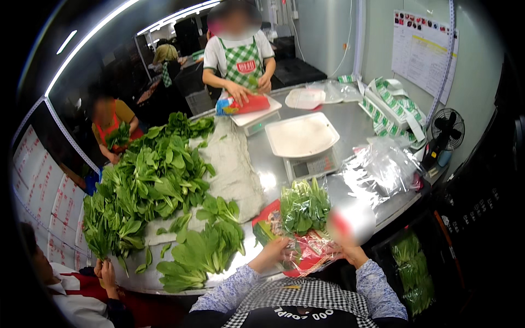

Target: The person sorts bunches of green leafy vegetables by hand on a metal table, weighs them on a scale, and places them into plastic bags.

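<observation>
A clear plastic bag of leafy greens [304, 210] lies in front of me at the table's near edge, its white stems pointing away. My left hand [272, 253] is closed on the near left side of the bag. On the opposite side my right hand [351, 252] grips the bag's near edge; a blurred patch hides part of the space just above it. Under and beside the bag shows a red printed sheet or package [298, 267] with pictures on it. To the left lies a loose bunch of leafy greens [205, 251].
A large heap of greens [147, 180] covers the left side, beside a pale cloth [232, 169]. Ahead stands a scale with a white tray [302, 135]. Clear bags [380, 169], a green-and-white label roll [396, 109] and a fan [447, 130] are right. Co-workers stand across and left.
</observation>
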